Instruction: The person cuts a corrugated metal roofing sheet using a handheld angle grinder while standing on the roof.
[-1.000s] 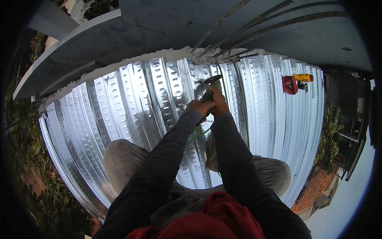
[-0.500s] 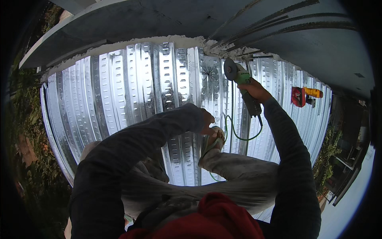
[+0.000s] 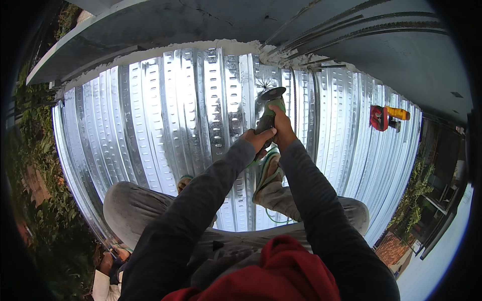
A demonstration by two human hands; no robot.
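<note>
A green and black angle grinder (image 3: 267, 118) is held in both hands over the ribbed metal decking (image 3: 150, 100). Its dark disc (image 3: 274, 93) points away from me, close to a spiky dark mark (image 3: 264, 84) on the sheet. My right hand (image 3: 284, 126) wraps the front of the body just behind the disc. Farther back, my left hand (image 3: 257, 139) is closed round the rear of the body. The green cord (image 3: 271, 149) trails from the grinder's back end toward my sandalled foot (image 3: 269, 173). Whether the disc spins cannot be told.
Rough concrete (image 3: 226, 46) edges the decking's far side, with a grey wall beyond. Steel bars (image 3: 371, 25) stick out at far right. A red and yellow object (image 3: 380, 118) lies on the decking to the right. Another person's hand (image 3: 106, 262) shows at lower left, beside foliage (image 3: 37, 200).
My right hand has brought the grinder left and nearer, turning its disc. My left hand has left the area by my foot and taken hold of the grinder's rear. My legs have shifted.
</note>
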